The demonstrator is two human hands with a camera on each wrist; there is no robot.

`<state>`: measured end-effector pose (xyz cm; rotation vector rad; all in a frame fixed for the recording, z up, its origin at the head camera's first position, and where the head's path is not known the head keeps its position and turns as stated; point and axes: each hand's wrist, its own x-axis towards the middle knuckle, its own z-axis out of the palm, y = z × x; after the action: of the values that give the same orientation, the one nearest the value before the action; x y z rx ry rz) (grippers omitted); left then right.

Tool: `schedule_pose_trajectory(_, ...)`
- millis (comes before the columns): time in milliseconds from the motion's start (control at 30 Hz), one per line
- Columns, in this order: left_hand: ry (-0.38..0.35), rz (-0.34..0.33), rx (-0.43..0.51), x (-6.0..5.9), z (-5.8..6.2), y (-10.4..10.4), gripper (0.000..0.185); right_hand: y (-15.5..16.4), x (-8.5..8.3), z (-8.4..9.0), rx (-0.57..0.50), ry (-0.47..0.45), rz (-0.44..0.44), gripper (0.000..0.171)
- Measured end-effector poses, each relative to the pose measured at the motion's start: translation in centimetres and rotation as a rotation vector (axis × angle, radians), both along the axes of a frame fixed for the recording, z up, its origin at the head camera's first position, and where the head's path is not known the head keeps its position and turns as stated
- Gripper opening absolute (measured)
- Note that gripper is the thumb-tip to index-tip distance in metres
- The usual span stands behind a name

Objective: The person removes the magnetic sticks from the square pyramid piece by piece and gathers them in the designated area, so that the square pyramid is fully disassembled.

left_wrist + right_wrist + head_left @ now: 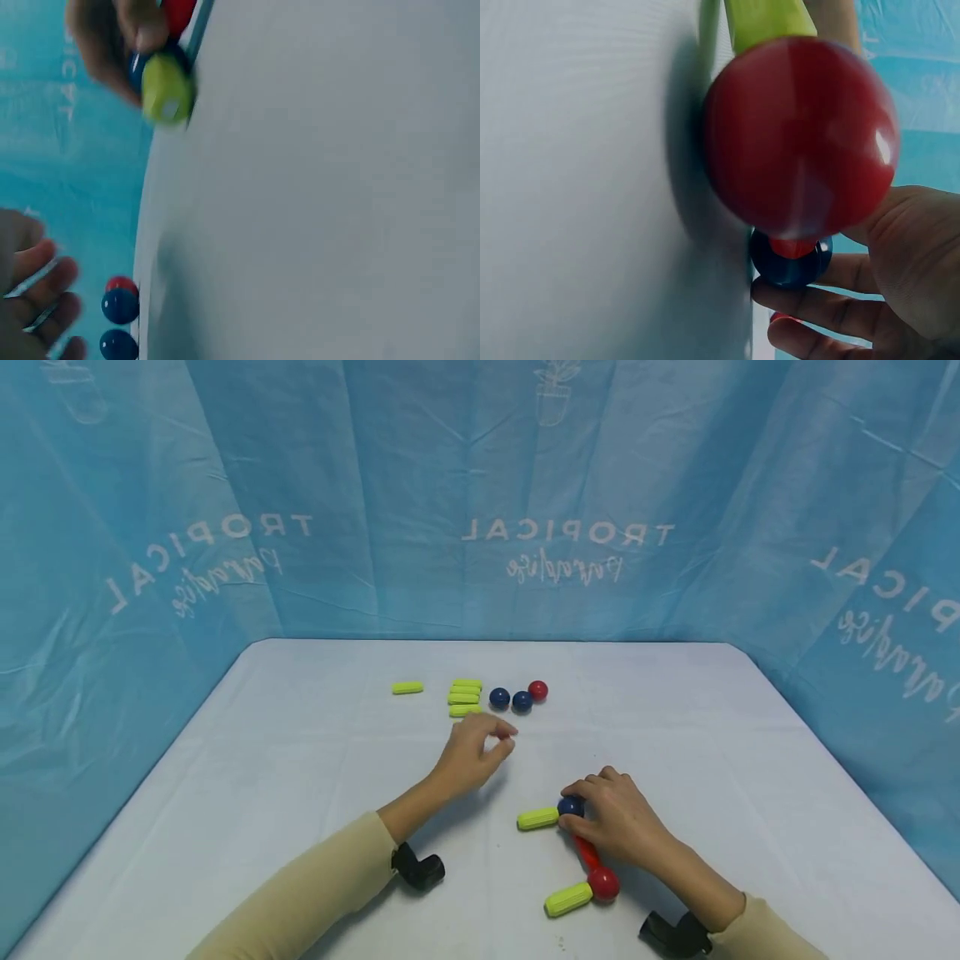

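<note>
My right hand holds a dark blue ball between thumb and fingers. From that ball a yellow-green stick points left, and a red stick joins it to a red ball nearer me. A second yellow-green stick projects from the red ball. In the right wrist view the red ball fills the middle, partly covering the blue ball. My left hand hovers above the table with loosely bent fingers; nothing shows in its grasp. The left wrist view shows its fingers apart.
Farther back lie several stacked yellow-green sticks, with a single one to their left. Two loose blue balls and a red ball sit right of the stack. The white table meets a blue curtain behind.
</note>
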<state>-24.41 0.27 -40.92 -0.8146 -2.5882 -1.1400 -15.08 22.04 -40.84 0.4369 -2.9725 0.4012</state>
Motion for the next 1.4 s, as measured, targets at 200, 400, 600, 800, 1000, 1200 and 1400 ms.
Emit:
schedule_pose_trajectory(200,-0.198,-0.162,-0.124,4.6,-0.9,-1.2,0.03,-0.3,-0.1,0.0,-0.033,-0.013,-0.01,0.033)
schedule_pose_trajectory(400,-0.142,-0.144,-0.176,6.3,-2.0,-0.9,0.033,-0.6,-0.1,-0.1,-0.089,-0.018,-0.019,0.033)
schedule_pose_trajectory(600,-0.102,-0.113,-0.12,6.4,-2.3,-0.7,0.023,-0.5,0.0,-0.4,-0.096,0.015,0.013,0.042)
schedule_pose_trajectory(800,-0.067,-0.092,-0.234,6.5,-2.3,-0.2,0.029,-0.6,0.2,-0.6,-0.096,0.031,0.041,0.04)
schedule_pose_trajectory(1000,-0.03,-0.069,-0.216,6.6,-2.4,-0.1,0.022,-0.4,0.4,-0.8,-0.123,0.064,0.086,0.035)
schedule_pose_trajectory(1200,-0.088,-0.101,-0.067,6.5,-2.2,-0.2,0.022,0.0,0.4,-0.9,-0.15,0.061,0.106,0.037)
schedule_pose_trajectory(1400,-0.121,-0.088,-0.049,6.4,-2.5,-0.2,0.02,0.1,0.4,-1.0,-0.143,0.054,0.103,0.038)
